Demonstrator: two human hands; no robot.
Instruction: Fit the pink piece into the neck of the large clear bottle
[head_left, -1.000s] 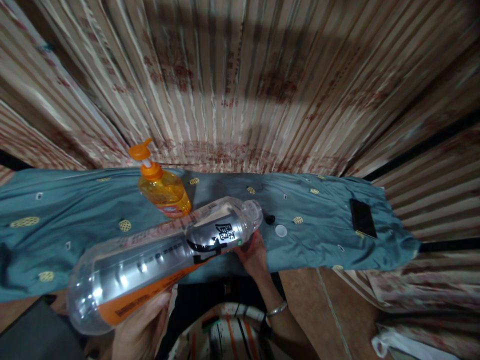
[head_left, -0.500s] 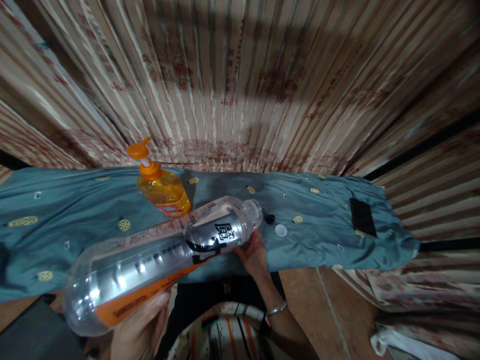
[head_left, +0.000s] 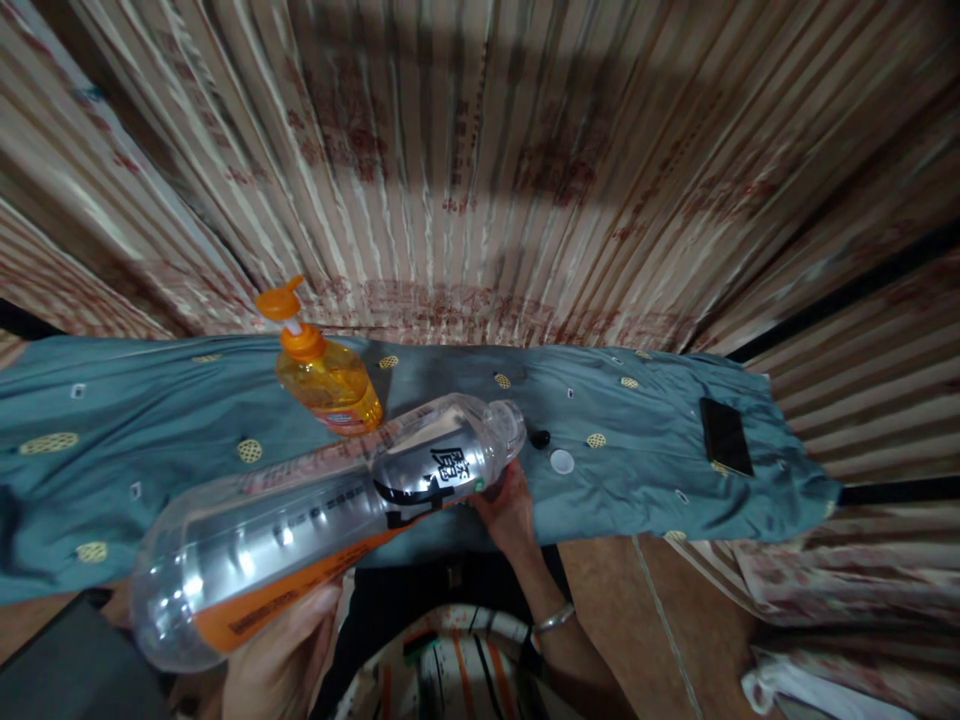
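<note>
A large clear plastic bottle [head_left: 322, 510] with a silver and orange label lies tilted in the air before me. Its open mouth points right and slightly up, and no cap is on it. My left hand [head_left: 289, 635] grips the body from below near the base, thumb on the orange label. At the neck, my right hand [head_left: 510, 510] holds on from beneath; most of its fingers are hidden behind the bottle. Just past the mouth, a small black object [head_left: 540, 439] and a white round disc [head_left: 562, 461] rest on the cloth.
An orange pump bottle [head_left: 330, 380] of yellow liquid stands behind the plastic bottle. A dark, flat, phone-like rectangle [head_left: 726, 436] lies at the right on the green pineapple-print cloth [head_left: 645, 480]. Patterned curtains [head_left: 480, 180] hang along the far edge. A grey box-like shape [head_left: 75, 665] is at lower left.
</note>
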